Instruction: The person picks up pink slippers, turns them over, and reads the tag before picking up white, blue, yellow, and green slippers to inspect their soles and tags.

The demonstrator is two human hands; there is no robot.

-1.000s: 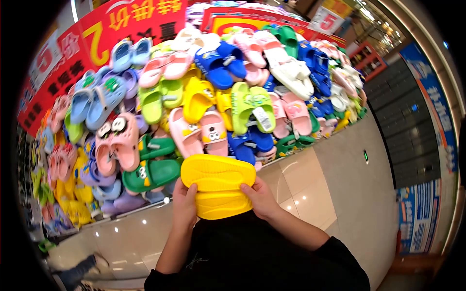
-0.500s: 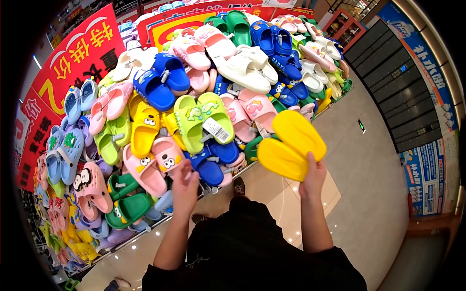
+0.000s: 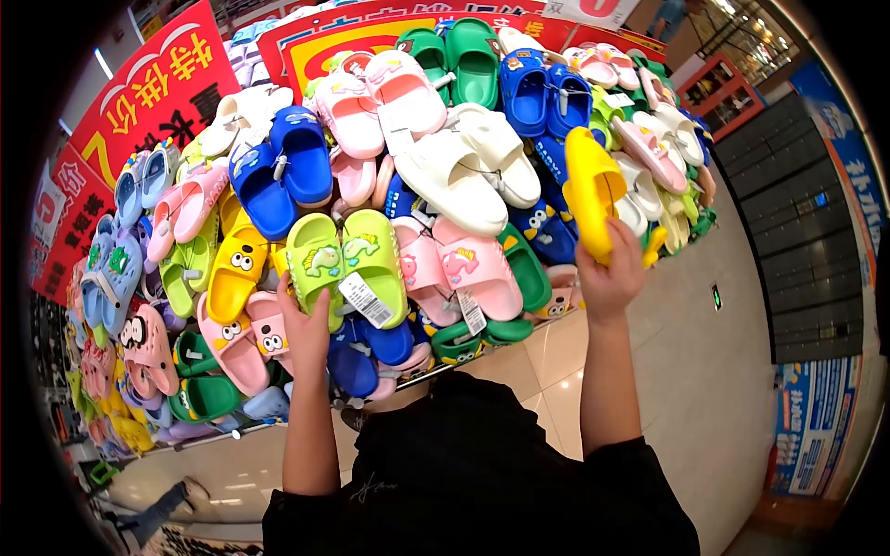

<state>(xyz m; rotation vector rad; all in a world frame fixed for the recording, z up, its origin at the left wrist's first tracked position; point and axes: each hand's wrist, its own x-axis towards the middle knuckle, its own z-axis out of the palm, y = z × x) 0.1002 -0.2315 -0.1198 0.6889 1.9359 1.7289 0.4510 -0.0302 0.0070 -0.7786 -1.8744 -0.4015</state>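
My right hand (image 3: 612, 269) grips a pair of yellow slippers (image 3: 593, 185), now turned edge-on and held upright against the right part of the pile. My left hand (image 3: 308, 324) is at the heel end of a pair of lime green slippers (image 3: 375, 264) with dinosaur motifs. Its thumb lies over the sole and its fingers are along the left side; the far fingers are partly hidden. A white barcode tag (image 3: 365, 298) hangs on this pair, which rests on the pile. Pink slippers (image 3: 477, 269) and white slippers (image 3: 454, 171) lie between my hands.
The heaped display holds blue slippers (image 3: 303, 153), green slippers (image 3: 473, 60) and many clogs. Red signs (image 3: 171, 83) stand behind it. A metal rail (image 3: 417, 378) edges the front. Tiled floor (image 3: 686, 371) runs to the right, and a person's leg (image 3: 158, 514) shows lower left.
My right hand has raised the yellow slippers and turned them from soles-facing to edge-on. The left hand has moved onto the lime green pair. The view has shifted closer to the pile.
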